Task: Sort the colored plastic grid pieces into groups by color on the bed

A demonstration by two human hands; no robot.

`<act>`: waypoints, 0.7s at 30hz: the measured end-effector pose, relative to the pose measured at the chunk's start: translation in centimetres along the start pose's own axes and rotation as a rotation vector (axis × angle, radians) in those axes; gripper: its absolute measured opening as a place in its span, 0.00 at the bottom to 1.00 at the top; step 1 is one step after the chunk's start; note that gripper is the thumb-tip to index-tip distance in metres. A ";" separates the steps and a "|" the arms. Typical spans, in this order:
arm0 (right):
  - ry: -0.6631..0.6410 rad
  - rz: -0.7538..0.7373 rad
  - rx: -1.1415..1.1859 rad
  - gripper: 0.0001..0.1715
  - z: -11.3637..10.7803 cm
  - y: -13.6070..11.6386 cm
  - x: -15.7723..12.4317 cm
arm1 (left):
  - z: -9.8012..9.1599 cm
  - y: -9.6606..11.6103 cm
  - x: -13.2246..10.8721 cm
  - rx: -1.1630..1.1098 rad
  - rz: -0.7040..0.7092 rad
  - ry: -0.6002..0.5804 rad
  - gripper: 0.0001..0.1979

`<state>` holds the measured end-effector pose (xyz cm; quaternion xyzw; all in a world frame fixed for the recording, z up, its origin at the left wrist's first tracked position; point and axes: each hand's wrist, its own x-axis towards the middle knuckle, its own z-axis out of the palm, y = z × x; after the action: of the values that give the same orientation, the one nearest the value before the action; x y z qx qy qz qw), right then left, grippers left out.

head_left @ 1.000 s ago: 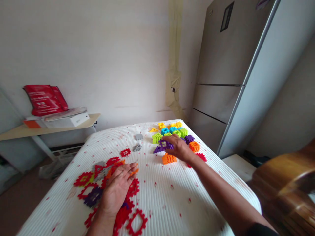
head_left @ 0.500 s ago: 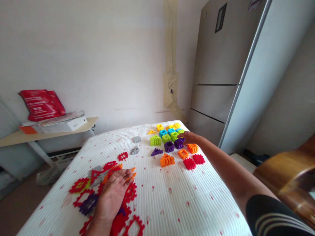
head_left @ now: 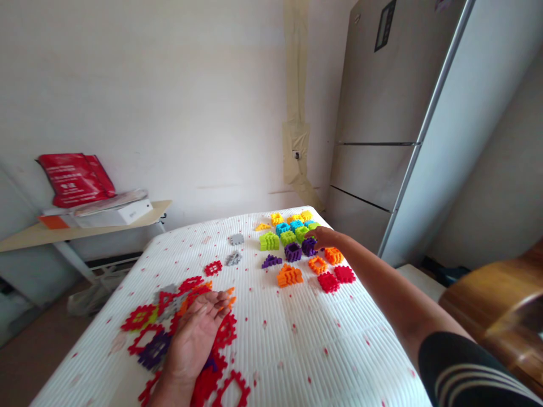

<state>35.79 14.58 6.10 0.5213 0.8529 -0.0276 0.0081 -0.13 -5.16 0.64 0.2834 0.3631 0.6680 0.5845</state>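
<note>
My left hand (head_left: 197, 325) is palm up over a loose pile of toothed building tiles, its fingers curled round an orange tile (head_left: 231, 301) that pokes out past the fingertips. Around it lie red tiles (head_left: 139, 317), a dark purple tile (head_left: 155, 349) and grey tiles, partly covered by the hand. At the far right side of the table, my right hand (head_left: 323, 235) has its fingers closed at a stack of purple tiles (head_left: 309, 246); the fingertips are partly hidden. Beside it stand another purple stack (head_left: 292, 251) and green stacks (head_left: 288, 237).
Orange stacks (head_left: 289, 276), red stacks (head_left: 328, 281), blue stacks (head_left: 282, 228) and yellow stacks (head_left: 277, 218) share the white ribbed tablecloth (head_left: 292, 362). Two grey groups (head_left: 236, 239) sit left of them. A fridge (head_left: 373, 169) rises behind the right; a side table (head_left: 161, 208) is at left.
The view has shifted slightly. My right hand stays at the purple stack with only a small movement of the fingers, and my left hand keeps its place over the pile.
</note>
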 end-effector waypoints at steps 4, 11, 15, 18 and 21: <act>-0.005 0.000 -0.006 0.32 0.0 -0.2 0.0 | -0.2 -0.1 0.1 -0.011 0.001 -0.018 0.14; 0.075 -0.044 0.025 0.34 -1.5 -1.0 -0.9 | -0.1 0.7 -0.2 -0.029 0.059 -0.045 0.12; 0.384 -0.235 0.061 0.27 -2.0 -2.1 -3.0 | -1.2 3.5 -0.9 -0.025 0.256 0.019 0.12; 0.567 -0.418 0.081 0.16 -0.6 -4.3 -5.2 | -4.1 5.6 -1.8 0.136 0.406 0.169 0.10; 0.622 -0.566 0.129 0.12 2.4 -7.6 -7.7 | -8.0 6.6 -3.3 0.512 0.417 0.359 0.10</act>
<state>32.49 4.17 4.31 0.2496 0.9207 0.0767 -0.2902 -9.88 -10.02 1.59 0.3664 0.5496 0.6994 0.2730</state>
